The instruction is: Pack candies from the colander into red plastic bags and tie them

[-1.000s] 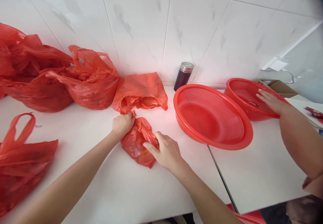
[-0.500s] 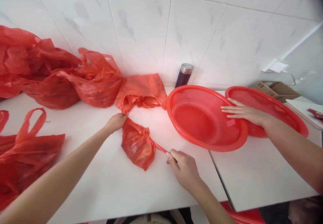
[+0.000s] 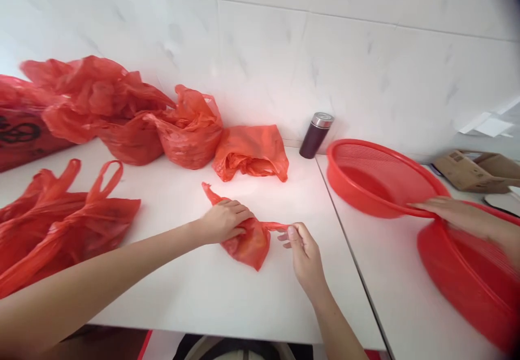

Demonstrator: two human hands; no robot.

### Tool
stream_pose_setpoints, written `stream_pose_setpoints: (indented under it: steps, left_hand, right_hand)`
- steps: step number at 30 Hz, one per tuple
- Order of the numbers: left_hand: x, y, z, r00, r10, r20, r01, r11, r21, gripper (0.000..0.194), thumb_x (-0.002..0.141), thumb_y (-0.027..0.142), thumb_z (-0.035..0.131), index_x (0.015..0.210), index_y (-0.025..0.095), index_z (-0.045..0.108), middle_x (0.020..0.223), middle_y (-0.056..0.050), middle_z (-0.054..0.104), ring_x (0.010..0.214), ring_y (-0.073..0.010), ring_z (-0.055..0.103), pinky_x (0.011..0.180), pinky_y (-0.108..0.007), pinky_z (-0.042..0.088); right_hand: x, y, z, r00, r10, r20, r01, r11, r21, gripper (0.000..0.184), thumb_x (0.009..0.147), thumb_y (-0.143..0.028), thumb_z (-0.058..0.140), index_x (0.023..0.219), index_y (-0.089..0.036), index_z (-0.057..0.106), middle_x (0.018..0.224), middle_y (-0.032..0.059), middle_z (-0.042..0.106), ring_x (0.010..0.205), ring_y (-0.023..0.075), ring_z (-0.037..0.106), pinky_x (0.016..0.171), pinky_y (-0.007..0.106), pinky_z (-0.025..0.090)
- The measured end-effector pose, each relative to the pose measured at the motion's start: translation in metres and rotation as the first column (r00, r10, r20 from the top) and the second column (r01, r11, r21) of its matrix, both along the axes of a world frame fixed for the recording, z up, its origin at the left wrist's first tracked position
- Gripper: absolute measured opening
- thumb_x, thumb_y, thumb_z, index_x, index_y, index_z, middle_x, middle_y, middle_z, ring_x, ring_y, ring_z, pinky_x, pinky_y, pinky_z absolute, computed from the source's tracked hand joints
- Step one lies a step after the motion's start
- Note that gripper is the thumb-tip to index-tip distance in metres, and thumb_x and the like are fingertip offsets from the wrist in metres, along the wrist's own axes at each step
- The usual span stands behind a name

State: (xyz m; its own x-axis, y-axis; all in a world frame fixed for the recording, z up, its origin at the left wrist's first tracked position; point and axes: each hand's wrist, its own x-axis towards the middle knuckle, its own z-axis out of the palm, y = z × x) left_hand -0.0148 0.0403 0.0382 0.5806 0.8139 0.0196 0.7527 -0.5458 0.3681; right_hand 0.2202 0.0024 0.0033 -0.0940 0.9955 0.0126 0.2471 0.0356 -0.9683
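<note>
A small knotted red plastic bag (image 3: 252, 243) with something inside lies on the white table in front of me. My left hand (image 3: 228, 220) is laid over its upper left side, fingers curled around the plastic, with one twisted end sticking out beyond them. Between thumb and fingers, my right hand (image 3: 303, 249) pinches the other twisted end, a handle pulled out to the right. What the bag contains cannot be made out through the plastic. Just behind it lies a flattened red plastic bag (image 3: 255, 146).
Filled red bags (image 3: 190, 132) line the wall at left; flat handled bags (image 3: 101, 219) lie nearer. A dark thermos (image 3: 314, 137) stands behind. At right, another person's hand (image 3: 459, 216) is at two red baskets (image 3: 365, 203). A cardboard box (image 3: 467, 170) sits beyond.
My left hand has moved from the bag's far twisted end onto its body. The other person's hand and the red baskets have shifted right, away from the small bag. My view has turned somewhat.
</note>
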Motion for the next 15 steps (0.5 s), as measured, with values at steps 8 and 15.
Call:
stream_pose_setpoints:
  steps: [8,15]
  left_hand:
    - [-0.05,-0.038,0.055,0.879,0.42,0.226,-0.355,0.893,-0.277,0.026,0.089,0.045,0.052,0.092,0.021,0.059,0.084,-0.001,0.069,0.076,-0.0195,0.068,0.063,-0.029,0.055]
    - [-0.183,-0.177,0.143,0.105,0.768,0.632,-0.746,0.481,-0.46,0.074,0.066,0.066,0.074,0.115,0.013,0.062,0.092,-0.005,0.072,0.093,-0.0324,0.07,0.082,-0.049,0.056]
  right_hand:
    - [0.001,0.005,-0.011,0.994,-0.095,-0.058,0.092,0.995,-0.042,0.047,0.088,-0.059,0.056,0.118,-0.024,0.048,0.113,0.0081,0.064,0.083,0.0196,0.067,0.073,0.035,0.054]
    - [-0.066,-0.011,-0.001,0.92,0.362,0.149,-0.346,0.931,-0.119,0.04,0.091,-0.059,0.049,0.109,-0.024,0.054,0.111,0.0072,0.066,0.089,0.0199,0.066,0.079,0.036,0.052]
